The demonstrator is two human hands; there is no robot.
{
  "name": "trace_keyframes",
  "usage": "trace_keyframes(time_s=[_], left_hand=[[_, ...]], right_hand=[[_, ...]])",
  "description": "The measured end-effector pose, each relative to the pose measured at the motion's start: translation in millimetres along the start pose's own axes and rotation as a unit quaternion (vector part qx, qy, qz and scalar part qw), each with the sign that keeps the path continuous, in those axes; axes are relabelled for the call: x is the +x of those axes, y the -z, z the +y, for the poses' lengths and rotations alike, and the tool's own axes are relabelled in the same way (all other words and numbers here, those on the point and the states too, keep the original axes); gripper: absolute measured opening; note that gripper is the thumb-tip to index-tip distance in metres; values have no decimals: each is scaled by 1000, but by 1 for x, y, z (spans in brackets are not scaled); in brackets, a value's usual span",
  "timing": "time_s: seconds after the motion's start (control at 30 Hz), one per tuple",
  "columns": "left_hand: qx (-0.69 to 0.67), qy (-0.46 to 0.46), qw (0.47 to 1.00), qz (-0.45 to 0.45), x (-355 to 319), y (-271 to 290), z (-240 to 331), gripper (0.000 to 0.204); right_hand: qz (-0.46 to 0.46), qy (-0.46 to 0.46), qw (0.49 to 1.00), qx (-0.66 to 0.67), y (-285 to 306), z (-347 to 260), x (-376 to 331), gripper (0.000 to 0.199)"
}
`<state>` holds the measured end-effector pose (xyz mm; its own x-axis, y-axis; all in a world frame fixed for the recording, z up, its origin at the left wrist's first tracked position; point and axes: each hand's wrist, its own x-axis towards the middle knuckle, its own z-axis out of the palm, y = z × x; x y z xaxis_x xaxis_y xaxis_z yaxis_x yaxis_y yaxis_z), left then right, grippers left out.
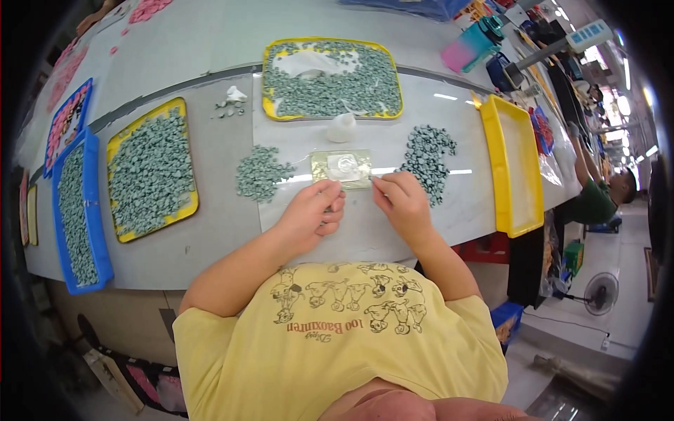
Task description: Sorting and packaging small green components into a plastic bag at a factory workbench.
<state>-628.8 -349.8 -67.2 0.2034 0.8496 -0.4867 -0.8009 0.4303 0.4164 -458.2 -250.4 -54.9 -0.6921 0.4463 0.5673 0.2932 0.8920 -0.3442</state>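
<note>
Yellow shirt (330,358) borders the near edge of the desk (225,175). Beyond, a flat, shiny gold pad (321,167), white-centred, lies between two green heaps (263,172), with narrow bare strips either side. Left grip (316,212) is at its near edge, right grip (404,200) at its right; whether either is closed on anything, I cannot tell.

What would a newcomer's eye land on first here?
Probably the yellow tray of grey-green pieces, at top centre. Nearer, the left hand and right hand are at a shiny pad, between a left pile and a right pile. A teal-and-pink bottle is at upper right.
</note>
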Motion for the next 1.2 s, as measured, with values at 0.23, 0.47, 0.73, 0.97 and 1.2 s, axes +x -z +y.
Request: trace_keyframes(time_s=[0.23,0.47,0.73,0.97,1.2], left_hand=[[-10,-4,1000,12,10,-3,-6,21],[-13,-8,1000,21,11,9,-2,21],[-20,-16,1000,1,10,17,-1,15],[-27,-23,999,0,10,21,-1,12],[-6,-13,1000,-6,9,19,0,16]], right_hand=[[-38,107,992,-59,-12,18,6,29],[-60,152,981,-103,-24,21,9,29],[-69,167,978,-103,-33,17,11,29],[-50,158,984,-71,-39,21,8,31],[-46,154,984,-81,-38,20,12,32]])
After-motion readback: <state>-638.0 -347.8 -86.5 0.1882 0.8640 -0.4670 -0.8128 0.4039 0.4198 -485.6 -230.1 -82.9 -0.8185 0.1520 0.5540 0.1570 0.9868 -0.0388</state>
